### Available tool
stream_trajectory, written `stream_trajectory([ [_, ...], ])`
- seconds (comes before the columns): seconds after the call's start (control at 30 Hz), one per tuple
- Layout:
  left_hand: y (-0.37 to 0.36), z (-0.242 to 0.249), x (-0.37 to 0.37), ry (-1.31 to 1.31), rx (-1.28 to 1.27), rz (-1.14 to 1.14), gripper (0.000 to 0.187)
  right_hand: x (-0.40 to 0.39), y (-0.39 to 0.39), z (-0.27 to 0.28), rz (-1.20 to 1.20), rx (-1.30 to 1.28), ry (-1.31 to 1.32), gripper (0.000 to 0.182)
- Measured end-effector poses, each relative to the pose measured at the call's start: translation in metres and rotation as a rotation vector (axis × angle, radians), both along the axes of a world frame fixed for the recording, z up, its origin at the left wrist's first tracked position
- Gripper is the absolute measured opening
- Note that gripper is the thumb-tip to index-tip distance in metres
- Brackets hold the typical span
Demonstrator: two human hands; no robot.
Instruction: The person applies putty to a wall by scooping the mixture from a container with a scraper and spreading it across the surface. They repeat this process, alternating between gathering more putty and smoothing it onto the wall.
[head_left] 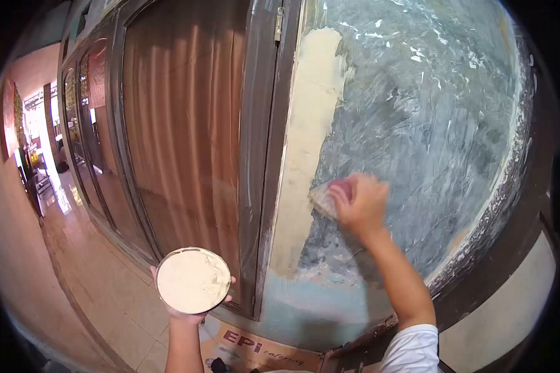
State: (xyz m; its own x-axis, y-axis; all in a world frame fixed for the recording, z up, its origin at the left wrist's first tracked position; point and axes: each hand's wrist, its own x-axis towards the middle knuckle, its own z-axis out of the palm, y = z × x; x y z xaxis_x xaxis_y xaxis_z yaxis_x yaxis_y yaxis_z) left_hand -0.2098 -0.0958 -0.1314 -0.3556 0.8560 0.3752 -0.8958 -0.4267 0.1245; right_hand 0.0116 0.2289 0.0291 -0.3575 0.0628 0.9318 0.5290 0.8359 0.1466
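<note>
My left hand [188,317] supports a round, shallow tin [158,283] from below, its fingers curled about the sides. Cream-coloured putty [193,280] fills the tin almost to the rim. At the wall, my right hand [362,200] is closed around a putty knife [325,198] with a dark red grip; motion smears its wide blade. The blade lies by the right edge of a tall cream strip [306,124] spread along the door frame. To the right of that strip the wall [410,130] is rough, mottled grey-green, with white flecks near the top.
A dark wooden door frame [258,155] with a hinge borders the wall on the left. Behind the glass hangs a brown curtain [183,124]. Below is an orange mat [255,348] lettered "EPI catering". A tiled corridor [87,261] runs back at left.
</note>
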Motion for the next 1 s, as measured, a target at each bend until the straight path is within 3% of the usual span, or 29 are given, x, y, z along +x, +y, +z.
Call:
stream_trajectory([
  [0.07, -0.002, -0.001, 0.001, -0.002, 0.009, 0.008, 0.109, -0.011, 0.01, -0.074, -0.014, 0.154, -0.335, 0.038],
  [0.13, -0.005, 0.002, 0.003, -0.016, -0.008, 0.008, 0.109, -0.017, 0.003, -0.08, 0.026, 0.231, -0.439, 0.038],
  [0.27, -0.008, -0.009, 0.005, -0.036, 0.005, 0.025, 0.109, -0.008, 0.012, 0.0, -0.149, 0.219, -0.183, 0.041],
  [0.33, -0.008, -0.011, 0.004, -0.006, -0.011, 0.036, 0.108, 0.001, 0.02, 0.018, -0.078, 0.164, 0.291, 0.041],
  [0.37, -0.007, -0.011, 0.005, -0.011, -0.001, 0.039, 0.107, 0.002, 0.008, 0.008, -0.047, 0.143, 0.192, 0.039],
  [0.43, -0.006, -0.011, 0.005, 0.012, 0.006, 0.051, 0.108, -0.004, -0.01, -0.035, -0.089, -0.025, -0.322, 0.038],
  [0.5, -0.006, -0.006, 0.008, 0.006, 0.013, 0.043, 0.109, -0.012, 0.007, -0.101, 0.086, 0.254, -0.488, 0.037],
  [0.53, -0.008, -0.005, 0.009, 0.005, 0.018, 0.035, 0.109, -0.012, 0.01, -0.1, 0.088, 0.253, -0.487, 0.037],
  [0.6, -0.008, -0.005, 0.007, 0.019, 0.029, 0.049, 0.109, -0.016, 0.025, -0.082, -0.001, 0.339, -0.377, 0.036],
  [0.63, -0.009, -0.003, 0.008, 0.006, 0.042, 0.028, 0.109, -0.013, 0.017, -0.048, -0.113, 0.279, -0.267, 0.037],
  [0.7, -0.011, -0.005, 0.011, -0.016, 0.049, 0.007, 0.109, -0.004, 0.014, 0.005, -0.135, 0.161, 0.132, 0.04],
  [0.8, -0.01, -0.007, 0.008, -0.02, 0.027, 0.036, 0.109, 0.002, 0.007, 0.005, -0.087, 0.099, 0.121, 0.038],
  [0.9, -0.011, -0.005, 0.005, 0.004, 0.047, 0.037, 0.109, -0.009, 0.002, -0.075, 0.072, 0.175, -0.358, 0.033],
  [1.0, -0.011, -0.002, 0.005, -0.023, 0.023, 0.032, 0.11, -0.017, 0.02, -0.092, 0.033, 0.307, -0.467, 0.035],
])
